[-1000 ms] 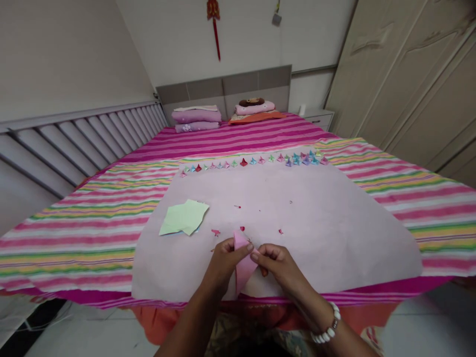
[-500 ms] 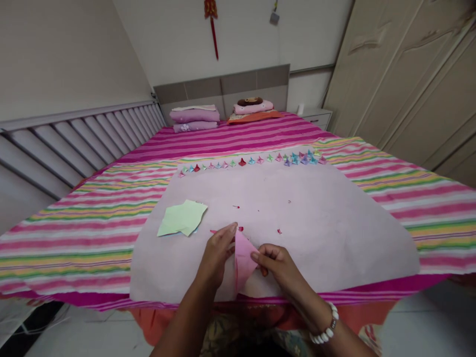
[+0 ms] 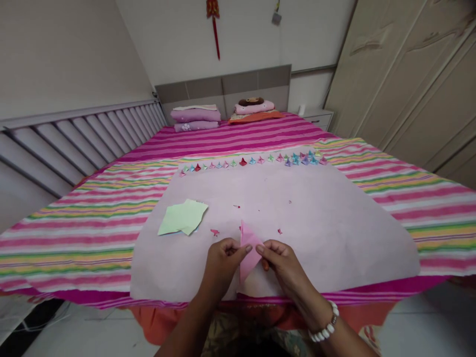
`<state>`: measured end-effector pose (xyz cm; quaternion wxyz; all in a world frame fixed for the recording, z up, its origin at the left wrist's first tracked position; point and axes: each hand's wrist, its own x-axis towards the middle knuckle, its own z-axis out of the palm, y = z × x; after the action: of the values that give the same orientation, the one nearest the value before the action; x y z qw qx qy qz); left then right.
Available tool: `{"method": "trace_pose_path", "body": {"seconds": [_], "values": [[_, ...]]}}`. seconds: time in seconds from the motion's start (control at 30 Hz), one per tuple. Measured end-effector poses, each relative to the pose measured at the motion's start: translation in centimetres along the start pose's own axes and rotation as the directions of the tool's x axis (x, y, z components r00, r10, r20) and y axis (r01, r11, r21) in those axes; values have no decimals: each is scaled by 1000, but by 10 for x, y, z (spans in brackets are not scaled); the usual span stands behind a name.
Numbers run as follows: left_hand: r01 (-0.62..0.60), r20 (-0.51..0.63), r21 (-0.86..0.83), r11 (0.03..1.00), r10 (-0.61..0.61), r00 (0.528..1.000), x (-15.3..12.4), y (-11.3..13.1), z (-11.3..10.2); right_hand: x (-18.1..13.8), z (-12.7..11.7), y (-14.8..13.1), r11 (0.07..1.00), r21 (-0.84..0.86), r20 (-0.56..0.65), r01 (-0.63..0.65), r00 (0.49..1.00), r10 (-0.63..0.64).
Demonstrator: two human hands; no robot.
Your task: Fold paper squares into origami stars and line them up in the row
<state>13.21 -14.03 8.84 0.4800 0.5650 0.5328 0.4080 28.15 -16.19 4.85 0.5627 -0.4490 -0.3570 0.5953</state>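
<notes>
A folded piece of pink paper [image 3: 248, 253] is pinched between both hands above the near edge of a large pale pink sheet [image 3: 320, 223] spread on the bed. My left hand [image 3: 222, 263] grips its left side with the fingers closed. My right hand [image 3: 280, 260], with a white bead bracelet on the wrist, grips its right side. One point of the paper sticks up, another points down. A stack of pale green paper squares [image 3: 183, 218] lies to the left of my hands.
A row of several small folded paper pieces [image 3: 253, 160] in mixed colours runs along the sheet's far edge. Tiny red scraps [image 3: 214, 231] dot the sheet. The striped bedspread [image 3: 92, 218] covers the bed; folded bedding [image 3: 195, 119] sits by the headboard. A wardrobe stands at right.
My left hand lifted to the paper's top edge, then came back down to pinch its left side. The pink paper now sits a little higher, with a point raised.
</notes>
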Motion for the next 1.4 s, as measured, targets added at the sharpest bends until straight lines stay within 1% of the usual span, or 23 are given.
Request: {"method": "trace_pose_path", "body": {"seconds": [0.07,0.13,0.17,0.23,0.27,0.33,0.4,0.47,0.53,0.67,0.8,0.97,1.17,1.4], "values": [[-4,-15,8,1000,5,1000,-3,5,1,0,1,0,996,84,-2,-41,999,42],[3,28,-33,999,-2,1000,-6,8,1,0,2,0,980,177,10,-90,996,90],[25,66,-81,996,-19,998,-7,9,1,0,3,1,970,218,23,-111,994,109],[106,144,-201,974,-77,986,-9,10,1,0,3,2,950,280,60,-140,990,128],[148,168,-250,957,-107,980,-9,10,1,0,2,2,941,303,82,-152,988,133],[192,174,-303,934,-144,974,-9,11,0,0,1,5,924,337,129,-179,981,143],[194,175,-307,932,-145,974,-10,11,0,0,0,7,908,366,165,-202,975,151],[197,203,-307,931,-138,969,-10,12,0,0,0,9,889,401,184,-221,970,158],[204,229,-307,930,-136,964,-11,13,1,0,0,9,869,432,184,-240,967,175],[218,239,-299,929,-148,960,-10,13,2,-1,0,9,847,466,168,-256,965,200],[226,264,-294,929,-148,953,-10,12,2,0,-1,12,830,493,186,-260,964,192],[204,287,-290,935,-119,951,-11,10,4,3,-2,16,821,519,193,-237,968,158],[215,287,-301,929,-127,950,-12,10,4,2,1,13,792,550,208,-265,962,178],[178,315,-359,916,-60,947,-15,16,5,0,3,7,760,573,198,-306,952,234]]}}
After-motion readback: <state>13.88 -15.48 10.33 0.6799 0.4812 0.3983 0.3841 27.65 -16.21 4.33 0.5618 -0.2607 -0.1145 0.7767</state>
